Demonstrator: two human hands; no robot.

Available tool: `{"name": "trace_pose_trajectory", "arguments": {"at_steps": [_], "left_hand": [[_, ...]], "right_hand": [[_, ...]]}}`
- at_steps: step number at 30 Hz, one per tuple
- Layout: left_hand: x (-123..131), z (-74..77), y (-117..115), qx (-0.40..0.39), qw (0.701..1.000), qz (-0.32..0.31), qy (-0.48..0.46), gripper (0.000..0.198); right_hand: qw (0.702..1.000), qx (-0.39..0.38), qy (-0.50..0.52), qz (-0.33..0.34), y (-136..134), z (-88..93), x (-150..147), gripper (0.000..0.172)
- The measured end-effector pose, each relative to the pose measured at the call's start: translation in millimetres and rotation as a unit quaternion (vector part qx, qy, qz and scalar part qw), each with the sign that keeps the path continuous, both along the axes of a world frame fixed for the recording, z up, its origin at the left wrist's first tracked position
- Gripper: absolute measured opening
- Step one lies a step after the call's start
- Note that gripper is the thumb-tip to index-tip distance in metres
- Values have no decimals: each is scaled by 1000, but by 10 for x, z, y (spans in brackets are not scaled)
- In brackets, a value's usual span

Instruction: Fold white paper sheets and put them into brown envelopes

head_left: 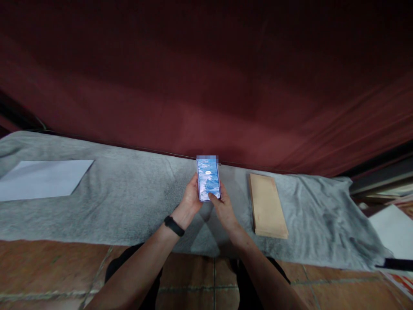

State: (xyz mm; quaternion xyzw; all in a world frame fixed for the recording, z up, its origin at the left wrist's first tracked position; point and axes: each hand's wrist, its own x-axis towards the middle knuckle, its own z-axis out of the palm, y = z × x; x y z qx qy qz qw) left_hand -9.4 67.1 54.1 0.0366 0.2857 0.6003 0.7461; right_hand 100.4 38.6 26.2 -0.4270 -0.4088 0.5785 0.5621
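Note:
A smartphone [208, 178] with a lit screen of blue and white waves is held upright between both hands, above the grey cloth. My left hand [192, 193] is closed around its left edge; a black band [174, 226] circles that wrist. Along the right edge, the fingers of my right hand [223, 204] grip the phone, and the thumb lies on the bottom of the screen. The backs of the fingers behind the phone are hidden.
Grey cloth [129, 185] covers a long low surface before a dark red curtain [193, 107]. White paper [45, 178] lies at left, a stack of brown envelopes [267, 204] at right. Tiled floor [187, 275] shows below; more papers [393, 232] lie far right.

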Motion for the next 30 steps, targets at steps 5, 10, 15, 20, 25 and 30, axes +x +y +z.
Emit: {"name": "trace_pose_trajectory", "arguments": {"at_steps": [5,10,15,20,25,30], "left_hand": [[11,35,-23,5,1000,9,19,32],[12,35,-21,1,1000,7,16,30],[17,28,-12,2,999,7,35,33],[41,58,-24,3,998,1,56,35],[40,127,-67,11,997,-21,72,41],[-33,144,-213,33,994,-90,61,45]], "right_hand": [[1000,3,-1,4,4,9,-5,54],[1000,-7,13,9,-8,23,12,50],[999,-28,22,0,19,-6,75,46],[999,-22,27,-10,69,29,139,46],[1000,-12,21,11,54,164,218,37],[999,26,-24,29,-79,253,303,35]]}}
